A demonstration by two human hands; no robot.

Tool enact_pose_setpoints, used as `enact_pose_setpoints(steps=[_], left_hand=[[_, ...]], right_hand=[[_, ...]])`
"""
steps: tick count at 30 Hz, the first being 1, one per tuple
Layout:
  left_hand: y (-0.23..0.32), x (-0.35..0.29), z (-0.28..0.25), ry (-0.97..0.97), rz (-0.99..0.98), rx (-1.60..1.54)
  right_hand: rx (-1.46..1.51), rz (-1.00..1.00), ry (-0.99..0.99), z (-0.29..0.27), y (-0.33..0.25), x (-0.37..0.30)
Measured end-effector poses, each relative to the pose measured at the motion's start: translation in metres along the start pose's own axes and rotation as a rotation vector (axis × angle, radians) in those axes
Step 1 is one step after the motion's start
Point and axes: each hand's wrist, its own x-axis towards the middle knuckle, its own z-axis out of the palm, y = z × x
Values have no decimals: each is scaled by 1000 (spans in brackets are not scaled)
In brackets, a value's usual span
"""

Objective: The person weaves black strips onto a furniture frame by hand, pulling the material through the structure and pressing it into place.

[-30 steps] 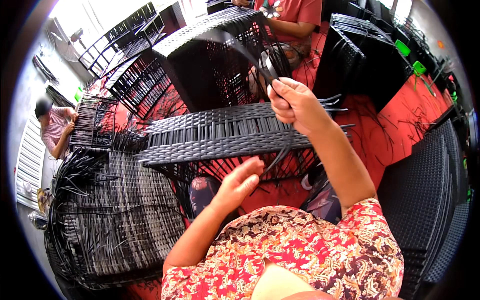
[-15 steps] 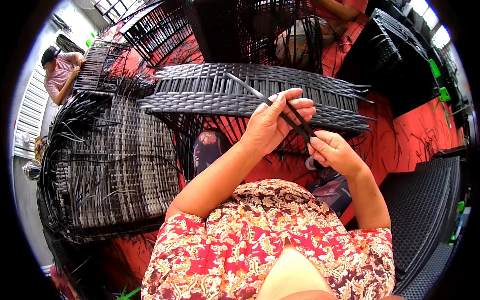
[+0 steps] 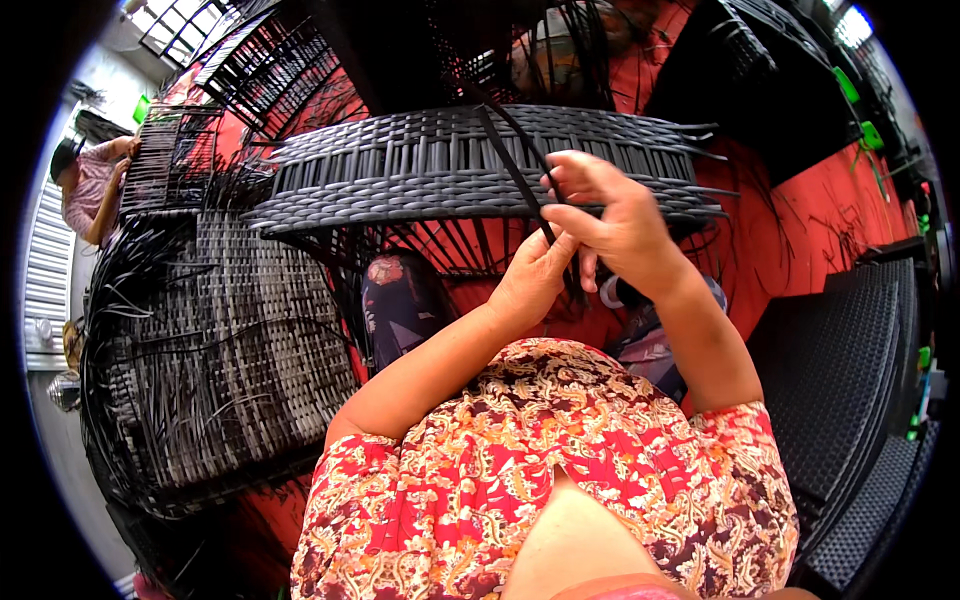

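Two lengths of black flat weaving strip (image 3: 515, 172) rise from my hands and lean over the grey woven panel. My left hand (image 3: 535, 275) is closed on their lower part, thumb pressed against them. Just above it, my right hand (image 3: 625, 225) has thumb and fingers apart, the fingertips close against the strips. Beyond both hands lies the long, curved grey wicker panel (image 3: 400, 205), woven in bands along its two sides with upright slats between. Loose strand ends stick out at its right end. Dark rods of a frame show beneath it, in front of my knees.
At left stands a grey-and-black woven piece (image 3: 230, 340) with loose strands. Dark woven panels (image 3: 840, 370) are stacked at right. Black strip scraps litter the red floor (image 3: 800, 230). A co-worker (image 3: 90, 190) works at a slatted frame, far left; more black frames stand behind.
My right hand has moved up and left and loosened its pinch. My left hand has lowered and closed on the strips, which now point farther up. The view has shifted slightly.
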Motion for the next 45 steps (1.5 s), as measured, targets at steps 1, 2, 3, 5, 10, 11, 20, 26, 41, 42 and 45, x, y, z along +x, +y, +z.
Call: enact_pose_setpoints(steps=[1,2,3,5,10,11,20,26,41,42,45], left_hand=[[0,-2,2,4,-48,41],[3,-4,7,10,-94,82],[9,-8,8,30,-133,123],[19,-12,6,98,-184,118],[15,-13,-12,-17,-35,-235],[18,-15,-11,-60,-62,-228],[7,-12,-12,11,-47,-168],[-5,-19,-2,-50,-259,-83],[-18,-20,-3,-184,-419,85],[-9,-20,5,-186,-383,234],[-8,-19,-9,-269,-113,644]], right_hand=[[34,39,-5,7,6,3],[45,69,-2,9,12,4],[63,95,-15,13,17,6],[191,114,56,7,13,4],[629,379,-237,0,31,-18],[649,440,-275,8,31,-23],[-291,-64,33,-5,34,-29],[414,327,-7,10,26,-20],[940,452,-23,15,40,-23],[955,410,-23,10,40,-24],[900,120,94,-49,36,-17]])
